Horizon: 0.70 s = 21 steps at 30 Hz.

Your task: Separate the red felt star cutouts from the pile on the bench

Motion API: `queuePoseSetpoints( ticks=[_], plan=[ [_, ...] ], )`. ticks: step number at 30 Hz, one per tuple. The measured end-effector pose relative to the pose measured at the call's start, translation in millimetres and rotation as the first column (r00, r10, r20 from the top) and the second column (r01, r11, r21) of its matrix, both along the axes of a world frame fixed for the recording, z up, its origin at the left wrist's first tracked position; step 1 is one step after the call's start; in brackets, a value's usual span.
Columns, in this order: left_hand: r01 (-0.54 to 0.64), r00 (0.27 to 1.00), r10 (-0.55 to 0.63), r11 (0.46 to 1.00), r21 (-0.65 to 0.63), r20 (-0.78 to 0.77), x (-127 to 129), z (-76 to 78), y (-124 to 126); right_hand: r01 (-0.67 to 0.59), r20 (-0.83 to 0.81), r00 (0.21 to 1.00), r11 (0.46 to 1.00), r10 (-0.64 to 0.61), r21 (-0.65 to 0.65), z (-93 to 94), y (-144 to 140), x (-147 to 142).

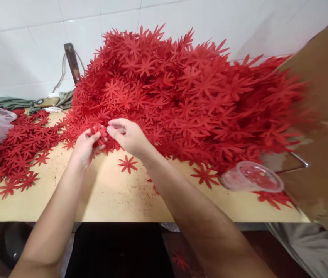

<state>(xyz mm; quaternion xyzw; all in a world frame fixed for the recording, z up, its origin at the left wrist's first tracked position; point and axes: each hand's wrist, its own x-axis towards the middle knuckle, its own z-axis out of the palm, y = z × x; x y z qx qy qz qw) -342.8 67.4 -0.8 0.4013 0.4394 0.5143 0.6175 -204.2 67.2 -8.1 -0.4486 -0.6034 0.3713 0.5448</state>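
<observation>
Both hands pinch a small bunch of red cut-out flowers [102, 136] at the near edge of the big heap [181, 92]. The left hand [85, 147] has its grip closed on the bunch from below, and the right hand [127, 135] has its fingertips clamped on it from above. The bunch sits just over the counter [114, 197], touching the heap's edge. A single flower [128, 163] lies flat just beside the right wrist. A clear plastic cup [252, 177] lies tipped on its side to the right, near a cardboard sheet [323, 127]. A thinner spread of flowers [22, 150] lies to the left.
</observation>
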Motion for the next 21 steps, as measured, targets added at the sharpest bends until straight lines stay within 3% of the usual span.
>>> queuePoseSetpoints(
  ticks=[5, 13, 18, 21],
  plan=[
    [0.048, 0.998, -0.05, 0.998, -0.047, -0.033, 20.9, -28.8, -25.4, -0.198, -0.176, 0.97, 0.962, 0.165, -0.188, -29.2, -39.4, 2.3],
    [0.229, 0.964, -0.231, 0.973, -0.026, -0.13, 27.0, -40.4, -38.2, -0.221, -0.362, 0.924, 0.946, 0.125, -0.237, -34.8, -49.0, 12.9],
    [0.183, 0.975, -0.193, 0.978, -0.1, -0.106, 24.4, -45.1, -44.5, -0.026, -0.429, 0.901, 0.976, -0.07, -0.214, -41.3, -51.5, 18.0],
    [0.145, 0.983, -0.157, 0.982, -0.119, -0.094, 22.1, -47.0, -46.1, 0.086, -0.496, 0.844, 0.964, -0.204, -0.251, -44.1, -49.0, 25.9]
  ],
)
